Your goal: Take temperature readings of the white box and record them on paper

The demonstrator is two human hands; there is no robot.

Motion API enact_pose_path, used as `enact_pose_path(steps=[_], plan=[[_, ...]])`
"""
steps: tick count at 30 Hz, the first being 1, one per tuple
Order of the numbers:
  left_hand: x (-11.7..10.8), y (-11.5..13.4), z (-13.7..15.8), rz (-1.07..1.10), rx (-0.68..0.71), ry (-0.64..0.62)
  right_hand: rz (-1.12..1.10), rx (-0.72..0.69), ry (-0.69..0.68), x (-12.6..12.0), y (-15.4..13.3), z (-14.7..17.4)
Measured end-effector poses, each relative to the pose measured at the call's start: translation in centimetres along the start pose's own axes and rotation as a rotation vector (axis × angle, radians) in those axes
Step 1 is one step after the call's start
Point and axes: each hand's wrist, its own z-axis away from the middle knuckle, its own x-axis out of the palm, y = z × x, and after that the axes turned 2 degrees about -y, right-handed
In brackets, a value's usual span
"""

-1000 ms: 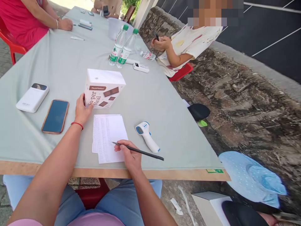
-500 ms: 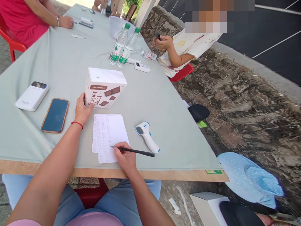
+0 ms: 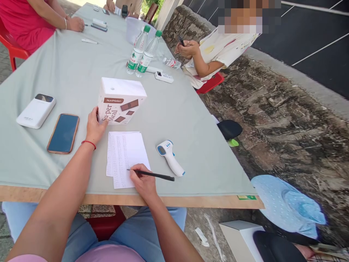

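Observation:
My left hand (image 3: 95,127) grips the lower left edge of a white and brown carton (image 3: 122,102) labelled NutriMotion, which stands upright on the table. Between the fingers of my right hand (image 3: 144,182) is a black pen (image 3: 159,176), its tip on the upper of some white paper sheets (image 3: 136,145). Columns of small handwriting cover the left part of the paper. Just right of the sheets lies a white and blue infrared thermometer (image 3: 171,158). A phone (image 3: 63,133) in a brown case and a white power bank (image 3: 36,111) rest left of my left hand.
Two green-capped water bottles (image 3: 144,54) stand behind the carton, near a pale basin (image 3: 131,29) and a white device (image 3: 164,76). Other people sit around the cloth-covered table (image 3: 207,160); one at right holds a dark object. A blue hat (image 3: 286,203) lies beyond the right corner.
My right hand and the pen have shifted slightly left on the paper. The left hand keeps its hold on the carton, and the view has moved a little.

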Motion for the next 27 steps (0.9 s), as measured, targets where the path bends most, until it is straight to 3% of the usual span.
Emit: enact_pose_path(steps=[27], plan=[[-0.10,-0.10,-0.05,-0.002,0.018,0.007,0.021,-0.012,-0.028,-0.20,-0.46,-0.04]])
